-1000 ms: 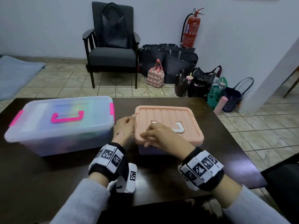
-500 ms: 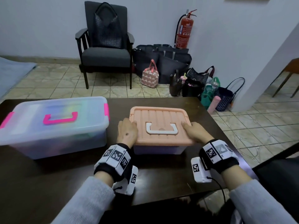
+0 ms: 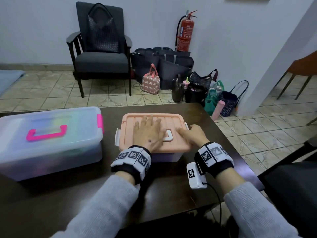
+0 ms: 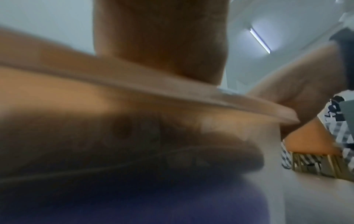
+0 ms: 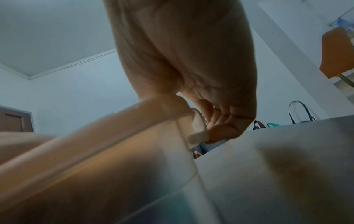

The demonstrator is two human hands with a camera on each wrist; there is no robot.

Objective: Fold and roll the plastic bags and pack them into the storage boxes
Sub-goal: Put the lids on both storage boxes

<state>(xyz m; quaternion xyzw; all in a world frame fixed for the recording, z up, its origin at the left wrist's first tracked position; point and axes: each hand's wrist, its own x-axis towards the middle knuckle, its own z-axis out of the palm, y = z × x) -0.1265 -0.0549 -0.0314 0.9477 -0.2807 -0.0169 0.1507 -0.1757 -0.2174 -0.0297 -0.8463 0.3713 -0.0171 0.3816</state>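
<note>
A small storage box with a peach lid [image 3: 173, 121] stands mid-table. My left hand [image 3: 148, 129] lies flat on the lid, fingers straight, partly covering the white handle [image 3: 169, 135]. The box's white left latch [image 3: 117, 139] sticks outward. My right hand [image 3: 192, 134] is at the lid's right edge. In the right wrist view its fingers [image 5: 220, 121] curl round the white right latch [image 5: 198, 131]. A large translucent box [image 3: 49, 152] with pink handle and latches stands closed at the left, blurred colours inside. No loose plastic bag is in view.
The dark table [image 3: 214, 134] ends close to the small box's right side. Beyond it are a tiled floor, an armchair [image 3: 101, 62] with a bag on it, a fire extinguisher [image 3: 186, 31] and several bags [image 3: 171, 66]. A dark seat [image 3: 291, 186] is at right.
My left hand left the lid's left edge and now lies flat on top of the lid. The left latch now sticks out. My right hand stays at the right edge.
</note>
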